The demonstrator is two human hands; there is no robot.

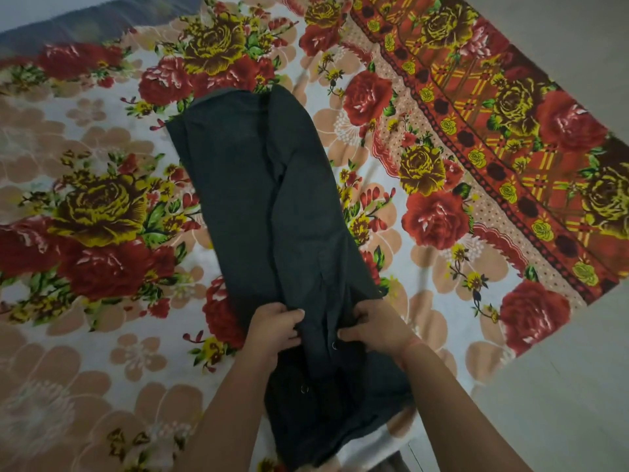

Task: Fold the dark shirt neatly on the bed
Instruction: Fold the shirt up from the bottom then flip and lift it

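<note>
Now I have the left hand (277, 330) and right hand (376, 330) pinching the narrowed shirt (258, 185) on the bed (102, 335); next, probably fold lengthwise, edges aligned.

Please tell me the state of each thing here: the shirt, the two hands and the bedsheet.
dark shirt: lies on the bed, sides folded in to a long narrow strip, near end bunched.
left hand: fingers curled, grips the shirt's near part.
right hand: fingers curled, grips the shirt beside the left hand.
floral bedsheet: spread out under the shirt.
</note>
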